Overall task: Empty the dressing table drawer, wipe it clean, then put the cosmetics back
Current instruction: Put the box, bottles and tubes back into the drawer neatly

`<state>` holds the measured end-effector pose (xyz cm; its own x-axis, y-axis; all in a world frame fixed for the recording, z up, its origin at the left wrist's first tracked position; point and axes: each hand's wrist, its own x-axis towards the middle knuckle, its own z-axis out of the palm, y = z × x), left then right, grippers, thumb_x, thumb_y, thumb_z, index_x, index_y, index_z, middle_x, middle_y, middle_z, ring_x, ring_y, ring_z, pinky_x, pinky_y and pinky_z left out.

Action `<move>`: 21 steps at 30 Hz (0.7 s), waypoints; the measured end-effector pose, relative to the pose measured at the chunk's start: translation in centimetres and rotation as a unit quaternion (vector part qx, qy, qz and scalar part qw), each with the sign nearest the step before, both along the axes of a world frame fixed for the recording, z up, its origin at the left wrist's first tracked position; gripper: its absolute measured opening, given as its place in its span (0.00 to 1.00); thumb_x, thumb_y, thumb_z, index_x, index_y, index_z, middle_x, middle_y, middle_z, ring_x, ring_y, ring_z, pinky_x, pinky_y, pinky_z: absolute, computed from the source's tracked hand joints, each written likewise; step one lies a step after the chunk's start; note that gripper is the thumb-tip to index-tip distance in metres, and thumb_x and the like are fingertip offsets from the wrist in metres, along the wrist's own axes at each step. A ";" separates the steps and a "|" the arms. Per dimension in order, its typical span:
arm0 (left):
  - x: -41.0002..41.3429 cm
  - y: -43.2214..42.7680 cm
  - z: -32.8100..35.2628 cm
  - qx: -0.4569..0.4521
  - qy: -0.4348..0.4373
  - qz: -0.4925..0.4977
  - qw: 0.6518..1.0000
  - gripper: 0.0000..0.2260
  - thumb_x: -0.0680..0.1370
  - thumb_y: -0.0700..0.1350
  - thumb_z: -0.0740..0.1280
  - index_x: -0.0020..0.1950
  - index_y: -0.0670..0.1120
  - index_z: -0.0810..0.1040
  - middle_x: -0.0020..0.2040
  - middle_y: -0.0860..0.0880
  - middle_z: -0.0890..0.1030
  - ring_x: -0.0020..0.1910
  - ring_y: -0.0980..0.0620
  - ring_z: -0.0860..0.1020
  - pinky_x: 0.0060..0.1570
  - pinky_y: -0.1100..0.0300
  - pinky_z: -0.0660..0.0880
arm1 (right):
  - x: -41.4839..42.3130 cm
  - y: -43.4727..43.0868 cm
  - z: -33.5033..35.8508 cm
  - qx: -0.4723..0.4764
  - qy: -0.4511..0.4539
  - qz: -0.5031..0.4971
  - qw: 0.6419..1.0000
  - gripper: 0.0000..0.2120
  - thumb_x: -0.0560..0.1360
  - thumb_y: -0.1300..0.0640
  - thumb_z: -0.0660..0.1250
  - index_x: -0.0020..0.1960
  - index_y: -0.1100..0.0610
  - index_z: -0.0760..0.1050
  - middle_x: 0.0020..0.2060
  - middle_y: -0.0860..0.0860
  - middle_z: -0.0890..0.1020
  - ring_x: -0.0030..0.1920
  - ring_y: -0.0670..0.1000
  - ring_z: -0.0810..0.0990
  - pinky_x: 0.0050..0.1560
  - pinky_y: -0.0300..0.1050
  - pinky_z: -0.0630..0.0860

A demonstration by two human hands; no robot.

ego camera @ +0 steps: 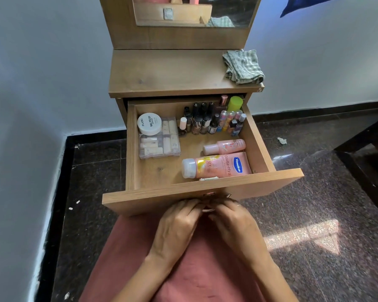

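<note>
The wooden drawer (159, 171) stands pulled out, with cosmetics inside. A white round tub (149, 123) rests on a clear plastic case (162, 142) at the left. Several nail polish bottles (207, 122) crowd the back, beside a lime-green capped bottle (235, 103). A pink spray bottle (224, 147) and a pink Vaseline tube (218, 165) lie at the front right. My left hand (177, 225) and my right hand (231, 221) meet at the drawer handle (210, 195) on the front panel, fingers curled on it.
A green-grey striped cloth (243, 66) lies on the right of the dressing table top (162, 70). A mirror (194, 9) rises behind. White walls flank the table. Dark speckled floor (314, 182) surrounds it, with dark furniture (369, 153) at the right. Pink fabric (205, 269) covers my lap.
</note>
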<state>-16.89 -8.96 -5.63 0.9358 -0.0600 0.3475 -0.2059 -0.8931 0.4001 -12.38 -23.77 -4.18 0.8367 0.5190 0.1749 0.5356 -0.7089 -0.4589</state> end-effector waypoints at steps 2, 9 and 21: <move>0.0 -0.1 -0.3 0.018 0.002 0.010 1.000 0.12 0.70 0.44 0.61 0.48 0.49 0.82 0.45 0.54 0.84 0.41 0.54 0.82 0.50 0.60 0.70 | 0.2 0.2 -0.9 -0.030 -0.046 -0.003 0.998 0.11 0.68 0.52 0.60 0.44 0.51 0.79 0.40 0.47 0.83 0.44 0.47 0.77 0.48 0.38 0.69; 0.2 -0.1 -0.5 0.028 -0.013 0.055 0.998 0.07 0.70 0.46 0.62 0.37 0.50 0.80 0.36 0.55 0.82 0.35 0.56 0.80 0.40 0.62 0.71 | 0.3 1.0 -1.2 -0.043 -0.089 -0.060 0.993 0.11 0.66 0.50 0.59 0.38 0.49 0.80 0.34 0.45 0.82 0.37 0.46 0.78 0.40 0.39 0.70; 1.9 0.1 -0.5 0.003 0.000 0.092 0.996 0.08 0.70 0.46 0.61 0.35 0.49 0.78 0.36 0.54 0.82 0.36 0.56 0.81 0.25 0.63 0.75 | 1.6 2.0 -1.8 -0.025 -0.066 -0.080 0.994 0.07 0.68 0.52 0.62 0.38 0.50 0.79 0.36 0.46 0.82 0.36 0.50 0.81 0.23 0.41 0.73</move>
